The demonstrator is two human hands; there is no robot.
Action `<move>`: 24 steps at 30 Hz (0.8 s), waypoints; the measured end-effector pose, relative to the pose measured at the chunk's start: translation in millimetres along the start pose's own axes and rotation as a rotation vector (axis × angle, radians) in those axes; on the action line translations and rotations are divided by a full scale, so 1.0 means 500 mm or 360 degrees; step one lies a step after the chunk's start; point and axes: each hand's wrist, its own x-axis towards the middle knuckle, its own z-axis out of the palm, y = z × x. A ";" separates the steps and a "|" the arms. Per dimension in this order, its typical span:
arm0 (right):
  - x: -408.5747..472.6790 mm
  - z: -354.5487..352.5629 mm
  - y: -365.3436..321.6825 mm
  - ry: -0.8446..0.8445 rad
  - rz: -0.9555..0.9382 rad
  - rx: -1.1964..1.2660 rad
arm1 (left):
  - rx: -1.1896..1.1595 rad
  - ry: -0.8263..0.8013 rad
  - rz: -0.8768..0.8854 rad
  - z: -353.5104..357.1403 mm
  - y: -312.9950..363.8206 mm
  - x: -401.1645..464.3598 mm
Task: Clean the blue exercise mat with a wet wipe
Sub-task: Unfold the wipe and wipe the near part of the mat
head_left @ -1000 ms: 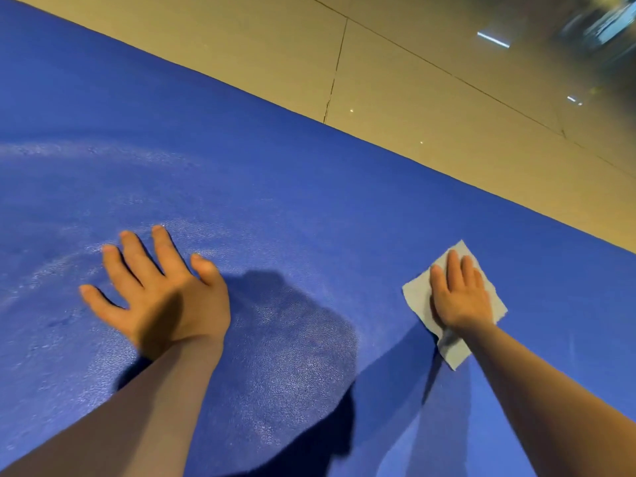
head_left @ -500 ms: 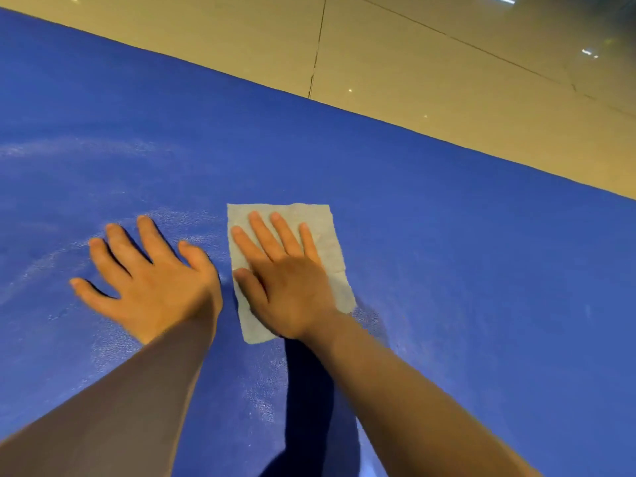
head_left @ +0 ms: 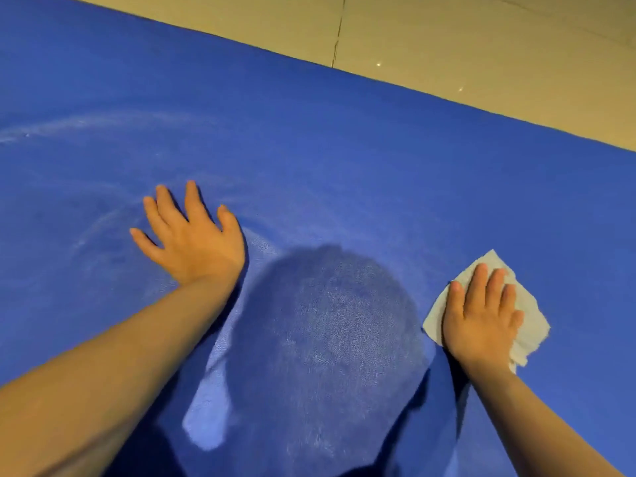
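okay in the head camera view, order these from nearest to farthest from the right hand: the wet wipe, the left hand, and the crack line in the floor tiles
1. Wet wipe: directly under the right hand, pressed flat on the blue exercise mat.
2. Left hand: across the mat to the left, fingers spread.
3. Crack line: off the mat, on the beige floor at the top.

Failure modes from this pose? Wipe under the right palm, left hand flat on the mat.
1. The wipe is already crumpled at its right edge under the right hand; it may bunch and clean a narrower strip.
2. The left hand rests on a streaked patch of mat and could smear it.
3. The head's shadow hides the middle, so missed spots are likely there.
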 end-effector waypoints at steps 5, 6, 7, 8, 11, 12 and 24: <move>-0.056 0.037 -0.163 -0.0084 -0.0505 0.0078 | 0.0341 -0.0098 0.0790 -0.097 -0.166 -0.092; -0.054 0.042 -0.190 -0.0096 -0.0669 0.0068 | 0.0400 -0.0022 0.0775 -0.115 -0.206 -0.115; -0.043 0.042 -0.211 -0.0095 -0.0843 0.0030 | 0.0442 0.0023 0.0737 -0.124 -0.239 -0.132; -0.024 0.040 -0.230 -0.0081 -0.0979 -0.0007 | 0.0477 0.0038 0.0722 -0.126 -0.258 -0.140; 0.050 0.046 -0.300 -0.0042 -0.0875 -0.0070 | 0.0535 -0.0040 0.0698 -0.112 -0.273 -0.136; 0.067 0.056 -0.338 -0.0002 -0.0718 -0.0076 | 0.0539 -0.0059 0.0696 -0.111 -0.271 -0.137; -0.173 0.135 -0.505 0.0097 -0.1568 0.0193 | 0.0487 -0.0006 0.0704 -0.113 -0.276 -0.134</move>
